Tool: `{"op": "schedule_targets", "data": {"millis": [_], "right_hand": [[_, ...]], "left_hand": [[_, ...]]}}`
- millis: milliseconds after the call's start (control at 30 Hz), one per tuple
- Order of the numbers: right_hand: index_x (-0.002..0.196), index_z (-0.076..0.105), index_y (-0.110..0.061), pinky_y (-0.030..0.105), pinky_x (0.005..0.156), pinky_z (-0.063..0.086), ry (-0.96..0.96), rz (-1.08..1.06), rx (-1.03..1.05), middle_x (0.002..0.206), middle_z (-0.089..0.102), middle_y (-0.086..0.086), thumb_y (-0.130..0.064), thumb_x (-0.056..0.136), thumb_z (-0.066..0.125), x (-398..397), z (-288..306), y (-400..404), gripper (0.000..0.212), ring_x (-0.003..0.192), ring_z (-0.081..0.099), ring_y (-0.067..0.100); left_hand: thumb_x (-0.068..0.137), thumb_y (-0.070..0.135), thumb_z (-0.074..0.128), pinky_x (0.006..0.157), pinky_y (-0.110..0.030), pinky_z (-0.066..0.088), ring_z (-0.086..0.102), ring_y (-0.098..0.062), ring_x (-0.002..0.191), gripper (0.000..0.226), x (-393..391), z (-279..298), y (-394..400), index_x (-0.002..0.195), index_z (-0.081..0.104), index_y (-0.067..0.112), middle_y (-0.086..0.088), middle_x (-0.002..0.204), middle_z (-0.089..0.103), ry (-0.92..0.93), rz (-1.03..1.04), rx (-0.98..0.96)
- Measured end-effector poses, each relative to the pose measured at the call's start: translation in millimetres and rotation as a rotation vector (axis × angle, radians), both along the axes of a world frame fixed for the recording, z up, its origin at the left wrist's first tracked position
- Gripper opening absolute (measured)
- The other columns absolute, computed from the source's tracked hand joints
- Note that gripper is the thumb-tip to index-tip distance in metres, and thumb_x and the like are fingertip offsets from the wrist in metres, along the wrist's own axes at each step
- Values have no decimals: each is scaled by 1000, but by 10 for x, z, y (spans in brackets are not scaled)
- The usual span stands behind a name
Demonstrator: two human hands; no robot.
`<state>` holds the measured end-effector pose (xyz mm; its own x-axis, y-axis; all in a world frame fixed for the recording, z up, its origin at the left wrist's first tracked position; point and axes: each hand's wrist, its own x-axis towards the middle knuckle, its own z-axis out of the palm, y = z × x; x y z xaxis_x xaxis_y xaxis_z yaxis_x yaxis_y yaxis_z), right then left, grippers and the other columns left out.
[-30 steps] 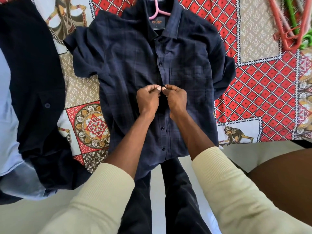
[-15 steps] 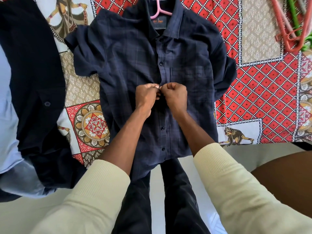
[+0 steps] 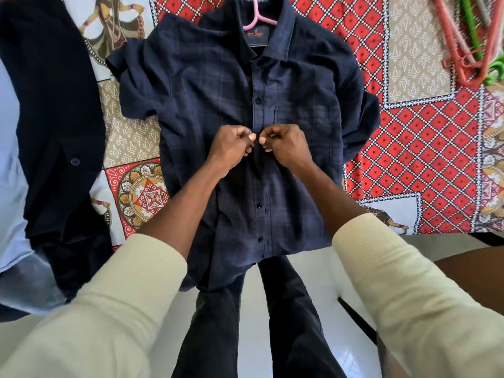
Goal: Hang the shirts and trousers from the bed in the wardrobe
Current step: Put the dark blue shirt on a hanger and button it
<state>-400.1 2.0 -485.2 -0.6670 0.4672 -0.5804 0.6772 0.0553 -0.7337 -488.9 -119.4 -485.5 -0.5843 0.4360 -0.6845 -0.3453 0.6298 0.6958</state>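
Observation:
A dark navy checked shirt (image 3: 207, 99) lies flat on the patterned bed, front up, with a pink hanger (image 3: 257, 16) inside its collar. My left hand (image 3: 231, 147) and my right hand (image 3: 286, 145) meet at the middle of the shirt's button placket, each pinching one edge of the cloth between thumb and fingers. The button between the fingertips is hidden. Buttons above and below the hands look fastened. The shirt's hem hangs over the bed edge toward me.
More dark clothes (image 3: 49, 110) and a pale blue garment (image 3: 11, 186) lie at the left. Several red and green hangers (image 3: 469, 50) sit at the far right on the red patterned bedsheet (image 3: 425, 159). A brown wooden piece (image 3: 474, 274) is at the lower right.
My hands stay at the same button on the placket, the fingertips shifting slightly apart. The view has tilted a little, so the shirt sits lower in the frame.

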Motion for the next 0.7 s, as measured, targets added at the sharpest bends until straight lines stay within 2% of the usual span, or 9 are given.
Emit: {"op": "schedule_targets", "data": {"millis": [100, 167, 200, 267, 367, 467, 567, 633, 700], "right_hand": [[84, 73, -12, 40, 75, 52, 92, 242, 253, 84, 70, 5, -5, 83, 66, -28, -45, 22, 10, 80, 65, 20], [88, 73, -8, 38, 77, 50, 128, 331, 378, 90, 69, 5, -1, 83, 62, -15, -99, 25, 14, 86, 63, 22], [88, 72, -7, 36, 78, 49, 129, 278, 403, 90, 69, 5, 1, 83, 60, 2, -118, 13, 16, 85, 62, 21], [87, 72, -8, 30, 77, 50, 105, 17, 362, 87, 68, 1, 0, 86, 58, 53, -99, -43, 16, 81, 61, 14], [89, 73, -14, 18, 74, 49, 76, -247, 304, 86, 68, -4, -6, 89, 58, 259, -5, -253, 16, 78, 62, 7], [89, 70, -11, 25, 76, 48, 14, -316, 290, 86, 68, 0, -9, 90, 57, 633, 63, -649, 13, 79, 61, 12], [81, 59, -7, 33, 76, 38, -115, -265, 328, 86, 61, 9, -19, 94, 57, 1138, 103, -1140, 18, 84, 56, 27], [77, 54, -6, 37, 76, 40, -142, -225, 300, 82, 57, 9, -25, 93, 63, 1442, 132, -1491, 26, 80, 52, 28], [85, 57, -7, 37, 80, 43, -158, -162, 243, 87, 55, 5, -34, 89, 69, 1612, 143, -1808, 30, 85, 53, 26]], "left_hand": [[98, 9, 54, 51, -28, 46, 47, -11, 52, 27, -181, -29, 16, 71, 55, 12, -2, 64, 55, -27, -201, -50], [97, 12, 55, 52, -32, 51, 52, -17, 55, 26, -274, -55, 62, 71, 55, 11, -5, 65, 56, 58, -319, -118], [96, 12, 54, 55, -35, 53, 57, -21, 59, 23, -282, -61, 80, 73, 58, 11, -6, 67, 59, 192, -350, -144], [94, 9, 51, 64, -39, 52, 63, -28, 71, 16, -183, -56, 20, 84, 63, 8, -10, 76, 66, 500, -315, -146], [95, 13, 52, 73, -42, 46, 60, -29, 81, 13, 253, 2, -309, 90, 61, 5, -11, 86, 64, 716, -172, -66], [95, 36, 56, 74, -43, 47, 58, -28, 83, 26, 735, 33, -798, 91, 59, 10, -8, 91, 60, 819, -223, -136], [86, 60, 59, 86, -46, 42, 51, -32, 105, 57, 1154, 49, -1366, 115, 55, 11, -12, 116, 53, 894, -387, -393], [86, 63, 58, 94, -48, 36, 44, -35, 115, 68, 1347, 63, -1733, 126, 49, 9, -18, 127, 48, 852, -294, -533], [90, 57, 58, 94, -48, 34, 44, -37, 116, 64, 1433, 18, -2058, 128, 48, 6, -22, 128, 48, 732, -100, -629]]}}
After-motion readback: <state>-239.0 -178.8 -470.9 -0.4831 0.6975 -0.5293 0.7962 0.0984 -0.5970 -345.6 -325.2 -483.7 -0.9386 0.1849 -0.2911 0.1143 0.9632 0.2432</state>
